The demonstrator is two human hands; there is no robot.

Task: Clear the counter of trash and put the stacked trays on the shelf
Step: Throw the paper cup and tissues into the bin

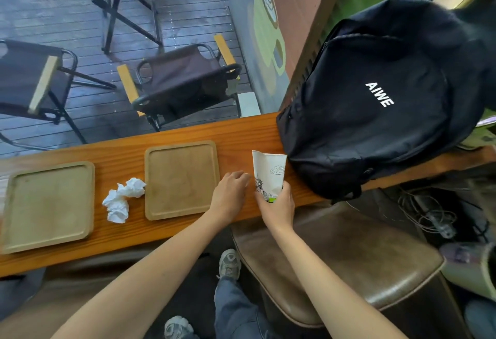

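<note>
- Head view looks down on a wooden counter point(236, 134) running under both hands.
- Backpack point(375, 102), black, stands on the counter just right of the right hand.
- Two trays lie flat and apart, not stacked: near tray point(182, 180) just left of the left hand, far tray point(49, 205) well to its left.
- Tissue point(122, 199), crumpled, lies between the trays.
- Cup point(268, 172), white paper with drawings, sits in the right hand point(276, 205), whose fingers wrap its lower end.
- Left hand point(230, 195) is loosely curled, holding nothing, beside the cup; whether they touch, I cannot tell.
</note>
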